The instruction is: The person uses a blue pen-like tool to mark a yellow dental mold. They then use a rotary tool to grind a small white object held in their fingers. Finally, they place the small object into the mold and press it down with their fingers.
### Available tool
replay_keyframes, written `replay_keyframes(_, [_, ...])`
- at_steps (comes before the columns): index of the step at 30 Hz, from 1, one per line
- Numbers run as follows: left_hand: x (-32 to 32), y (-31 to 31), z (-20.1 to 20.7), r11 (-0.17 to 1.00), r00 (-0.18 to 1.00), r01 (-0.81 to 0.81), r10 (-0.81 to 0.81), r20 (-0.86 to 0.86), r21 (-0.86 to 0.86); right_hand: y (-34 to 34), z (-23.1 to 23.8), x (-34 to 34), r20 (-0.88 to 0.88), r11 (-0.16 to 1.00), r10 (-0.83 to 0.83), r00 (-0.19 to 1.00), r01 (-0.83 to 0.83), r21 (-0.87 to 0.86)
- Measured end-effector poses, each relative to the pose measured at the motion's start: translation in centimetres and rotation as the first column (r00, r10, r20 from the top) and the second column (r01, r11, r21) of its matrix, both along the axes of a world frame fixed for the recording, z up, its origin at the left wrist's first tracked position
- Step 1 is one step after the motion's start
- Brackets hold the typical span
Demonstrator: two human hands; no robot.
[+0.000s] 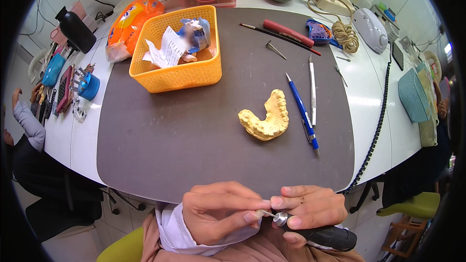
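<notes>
At the table's near edge, my left hand pinches a small whitish piece, possibly a dental crown, between thumb and fingertips. My right hand is wrapped round a black rotary handpiece with a silver nose. A thin bur reaches from that nose to the whitish piece; whether they touch I cannot tell. My fingertips meet just above it. Beyond my hands, a cream plaster dental model lies on the grey mat. Right of the model are a blue mechanical pencil and a slim silver hand tool.
A yellow basket holds a paper slip and a blue-wrapped item. A red-handled tool and brush lie farther back. Along the right runs a coiled black cord. People's arms show at both sides, including a pale sleeve.
</notes>
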State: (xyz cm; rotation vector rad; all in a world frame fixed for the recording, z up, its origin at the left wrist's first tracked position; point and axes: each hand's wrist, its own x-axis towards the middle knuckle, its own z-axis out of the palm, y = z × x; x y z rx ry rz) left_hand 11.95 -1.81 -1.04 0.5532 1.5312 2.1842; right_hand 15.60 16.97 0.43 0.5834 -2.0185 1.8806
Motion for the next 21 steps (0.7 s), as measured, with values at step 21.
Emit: replay_keyframes(21, [-0.16, 0.16, 0.07, 1.000, 1.000, 0.007, -0.007, -0.003, -0.008, 0.37, -0.78, -0.23, -0.054, 0.998, 0.049, 0.997, -0.050, -0.023])
